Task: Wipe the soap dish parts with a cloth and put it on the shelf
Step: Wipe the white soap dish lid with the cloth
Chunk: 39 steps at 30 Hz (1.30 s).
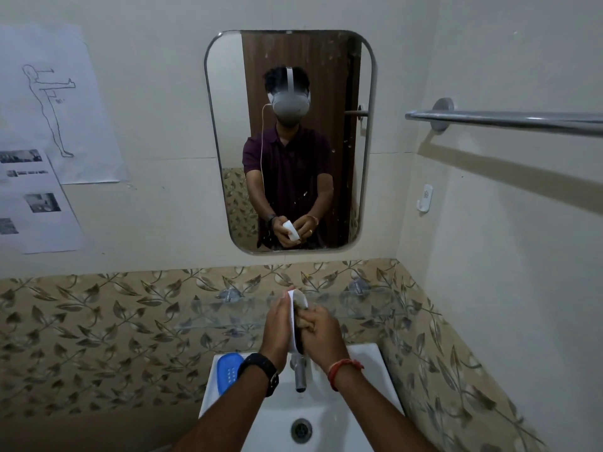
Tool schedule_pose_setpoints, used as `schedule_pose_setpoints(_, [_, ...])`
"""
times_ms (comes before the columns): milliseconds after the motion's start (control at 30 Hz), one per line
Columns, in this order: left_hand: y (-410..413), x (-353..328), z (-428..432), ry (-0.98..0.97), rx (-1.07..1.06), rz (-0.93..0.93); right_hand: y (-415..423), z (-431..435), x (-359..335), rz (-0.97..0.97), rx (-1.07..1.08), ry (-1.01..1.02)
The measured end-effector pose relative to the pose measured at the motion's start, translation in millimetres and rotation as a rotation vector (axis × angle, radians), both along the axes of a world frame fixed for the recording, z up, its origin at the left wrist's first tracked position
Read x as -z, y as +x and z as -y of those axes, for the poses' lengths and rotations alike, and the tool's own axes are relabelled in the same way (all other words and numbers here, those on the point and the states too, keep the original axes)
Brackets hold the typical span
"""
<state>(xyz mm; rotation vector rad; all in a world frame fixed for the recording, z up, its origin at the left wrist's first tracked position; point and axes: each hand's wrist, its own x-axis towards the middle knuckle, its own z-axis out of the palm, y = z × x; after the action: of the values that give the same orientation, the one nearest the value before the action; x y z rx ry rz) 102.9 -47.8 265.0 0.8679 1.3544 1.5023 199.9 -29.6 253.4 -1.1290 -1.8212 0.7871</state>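
White soap dish part [296,316] stands edge-up between left fingers [281,303] and cloth [305,321].

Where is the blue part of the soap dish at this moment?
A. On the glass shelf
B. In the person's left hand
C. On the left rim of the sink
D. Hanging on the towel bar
C: the blue part lies on the rim of the sink at the left, while the left hand holds the white part and the right hand presses the cloth to it.
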Motion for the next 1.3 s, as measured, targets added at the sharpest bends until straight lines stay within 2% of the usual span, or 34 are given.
schedule_pose_setpoints(67, [8,0,2,0.038,0.023,-0.014,-5,-1,-10,-0.155,0.162,-0.111])
schedule_pose_setpoints(133, [10,-3,1,0.043,0.009,-0.005,-8,-2,-9,-0.238,0.151,-0.146])
schedule_pose_setpoints(267, [-2,-2,-1,0.023,-0.031,0.013,-2,12,5,-0.074,-0.095,-0.073])
schedule_pose_setpoints(367, [4,8,4,0.014,-0.018,-0.035,0,6,7,0.051,0.019,-0.028])
schedule_pose_setpoints(467, [16,7,7,0.015,-0.023,-0.024,-8,-2,-4,-0.092,0.211,-0.094])
schedule_pose_setpoints(533, [16,0,5,0.021,-0.015,-0.025,-12,-4,-6,-0.14,0.162,-0.095])
schedule_pose_setpoints(600, [7,-3,3,0.02,-0.025,-0.003,-8,0,-6,-0.094,0.033,-0.079])
schedule_pose_setpoints(667, [-1,0,4,0.011,-0.032,0.012,0,-4,-2,0.063,-0.067,-0.032])
schedule_pose_setpoints(733, [-1,5,6,0.008,-0.017,-0.017,2,-9,-4,0.223,-0.022,0.015])
schedule_pose_setpoints(800, [2,8,5,0.007,-0.009,-0.023,-3,-8,-11,0.186,0.123,0.014])
schedule_pose_setpoints(900, [-1,3,2,0.002,-0.039,0.046,-9,-1,-14,0.079,-0.017,0.031])
schedule_pose_setpoints(1000, [-8,-1,0,-0.011,-0.055,0.085,-6,2,-14,0.203,-0.097,0.062])
schedule_pose_setpoints(1067, [-4,-4,0,-0.006,-0.023,0.043,-5,-3,-16,0.255,0.059,0.093])
schedule_pose_setpoints(1133, [2,-7,1,0.022,-0.005,0.044,-8,-3,-22,0.208,0.153,0.105])
schedule_pose_setpoints(1200, [0,-9,2,0.046,-0.004,0.029,-11,-2,-23,0.247,0.076,0.11])
schedule_pose_setpoints(1300, [-2,-4,4,0.049,0.029,-0.048,-12,3,-24,0.412,0.011,0.148])
